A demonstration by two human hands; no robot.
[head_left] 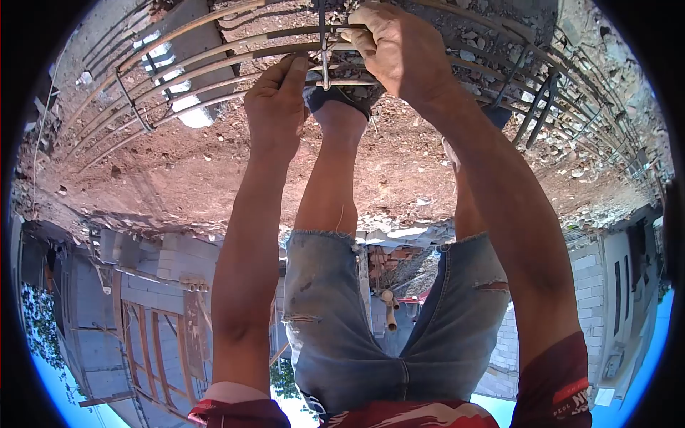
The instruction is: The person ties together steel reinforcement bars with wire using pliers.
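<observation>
Long, thin rebar rods (193, 70) run side by side across the top of the head view, with a dark metal stirrup (323, 50) standing across them at the centre. Left of this stirrup, my left hand (278, 100) is closed at the lower rods, thumb and forefinger pinched together; whatever lies between the fingertips is too small to make out. My right hand (399, 53) is on the other side of the stirrup, fingers curled at the upper rods beside it. What its fingertips grip is hidden.
More stirrups cross the rods at the left (134, 103) and right (539, 103). My feet and legs are just below the rods, on reddish dirt (407, 164) strewn with rubble. Grey block walls (589, 285) and a wooden frame (153, 349) stand behind.
</observation>
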